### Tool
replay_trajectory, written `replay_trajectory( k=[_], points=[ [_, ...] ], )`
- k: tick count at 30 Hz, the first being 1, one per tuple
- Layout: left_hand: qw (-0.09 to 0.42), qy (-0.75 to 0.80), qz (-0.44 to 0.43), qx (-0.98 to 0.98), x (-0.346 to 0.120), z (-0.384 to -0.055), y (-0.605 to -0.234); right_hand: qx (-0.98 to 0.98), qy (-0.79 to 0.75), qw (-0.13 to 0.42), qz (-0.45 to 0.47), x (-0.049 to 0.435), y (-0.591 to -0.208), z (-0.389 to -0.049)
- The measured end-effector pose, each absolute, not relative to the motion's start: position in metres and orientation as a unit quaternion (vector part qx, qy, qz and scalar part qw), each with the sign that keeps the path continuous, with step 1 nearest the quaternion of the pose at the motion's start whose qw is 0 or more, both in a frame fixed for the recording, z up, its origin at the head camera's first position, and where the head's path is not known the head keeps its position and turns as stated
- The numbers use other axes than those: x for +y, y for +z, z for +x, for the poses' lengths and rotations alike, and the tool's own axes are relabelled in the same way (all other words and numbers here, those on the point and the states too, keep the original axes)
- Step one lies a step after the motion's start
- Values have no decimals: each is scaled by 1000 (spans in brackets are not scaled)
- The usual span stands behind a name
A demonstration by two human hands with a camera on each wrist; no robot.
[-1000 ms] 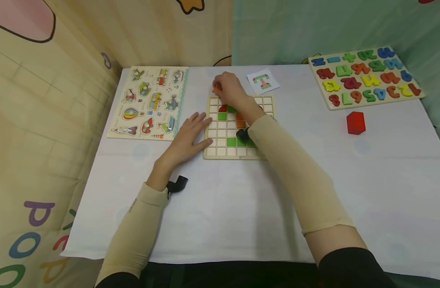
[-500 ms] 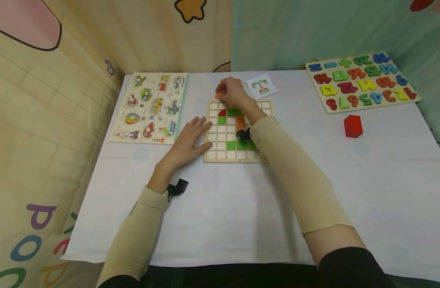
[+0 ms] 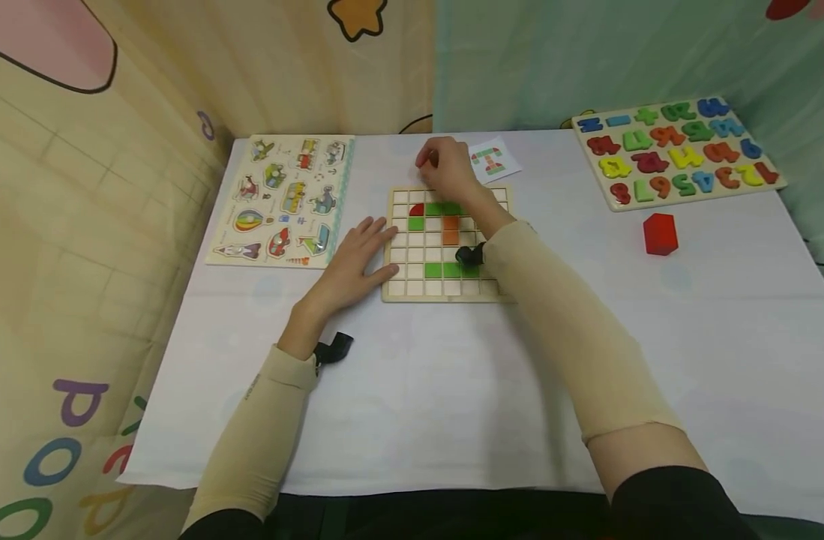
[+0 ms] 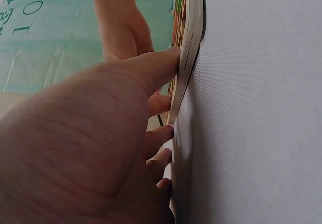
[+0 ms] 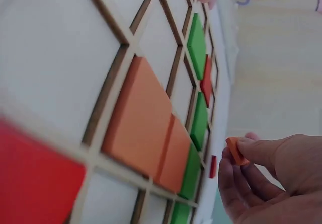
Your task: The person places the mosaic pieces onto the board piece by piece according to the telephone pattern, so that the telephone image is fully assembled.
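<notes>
My right hand (image 3: 452,169) is raised over the far edge of the wooden grid board (image 3: 407,256), beside the picture card. Its thumb and fingers pinch a small orange tile (image 5: 236,151), plain in the right wrist view but hidden in the head view. My left hand (image 3: 349,268) lies spread along the board's left side, thumb and fingertips touching its edge. Set in the grid are orange tiles (image 3: 450,230), green tiles (image 3: 451,270) in a near row, another green tile (image 3: 416,223) and a rounded red tile (image 3: 417,210). My right arm covers part of the board.
A picture card (image 3: 495,160) lies behind the board. On the left is a vehicle puzzle board (image 3: 277,202); at the back right, a letter and number board (image 3: 678,154). A red block (image 3: 660,234) stands near it. Curtains rise behind the white table (image 3: 412,405).
My right hand has shifted to the right and now partly covers the card, still pinching the orange tile. My left hand stays at the board's edge.
</notes>
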State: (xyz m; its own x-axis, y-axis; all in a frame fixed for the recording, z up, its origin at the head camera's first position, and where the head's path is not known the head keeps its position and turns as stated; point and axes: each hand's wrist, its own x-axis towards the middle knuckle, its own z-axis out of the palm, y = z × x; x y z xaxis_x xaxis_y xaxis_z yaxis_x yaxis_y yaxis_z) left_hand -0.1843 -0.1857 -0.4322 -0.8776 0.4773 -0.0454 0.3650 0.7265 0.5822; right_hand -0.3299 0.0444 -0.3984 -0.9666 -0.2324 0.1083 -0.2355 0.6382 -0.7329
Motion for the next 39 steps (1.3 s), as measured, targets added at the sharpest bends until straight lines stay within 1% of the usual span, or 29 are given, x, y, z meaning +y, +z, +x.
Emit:
replay_trajectory(
  k=[4, 9, 15, 21, 27, 31, 36, 39],
  points=[
    [98, 289, 224, 926, -186, -184, -431, -899, 424, 1, 107, 59, -392, -311],
    [99, 292, 224, 925, -186, -184, -431, -896, 434, -18, 92, 76, -389, -280],
    [93, 292, 223, 926, -188, -185, -431, -882, 464, -28, 78, 86, -399, -246],
    [87, 303, 227, 921, -187, -185, -432, -875, 477, -28, 75, 89, -409, -223],
    [89, 307, 231, 919, -183, -185, -433, -869, 485, -29, 91, 97, -412, -201],
    [90, 301, 230, 921, -183, -185, -434, -866, 485, -32, 121, 103, -416, -184],
    [88, 300, 230, 922, -183, -185, -434, -867, 473, -13, 159, 105, -423, -176],
    [90, 298, 229, 922, -184, -185, -432, -874, 451, 14, 181, 104, -427, -177]
  ],
)
